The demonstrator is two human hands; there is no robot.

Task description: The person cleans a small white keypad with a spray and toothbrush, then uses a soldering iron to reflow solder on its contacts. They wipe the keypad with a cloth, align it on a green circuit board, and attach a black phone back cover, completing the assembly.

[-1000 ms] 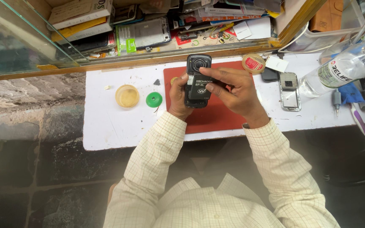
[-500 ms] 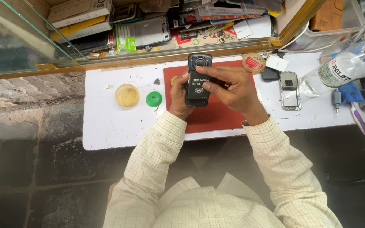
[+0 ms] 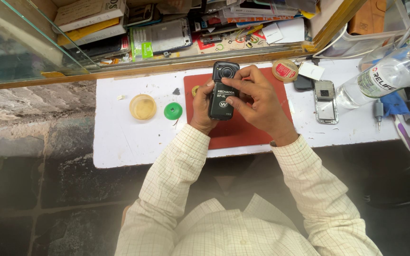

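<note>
— What is hidden in the hands?

— The left hand sits behind the black phone, so its palm and most fingers are covered; the right hand covers the phone's right edge. The phone's front face is turned away (only its open back shows).

— And at the edges?

— The clear plastic bottle is cut off at the right edge, as is the glass pane at the left. The purple-handled tool is too blurred to identify. The red mat is partly covered by both hands.
</note>
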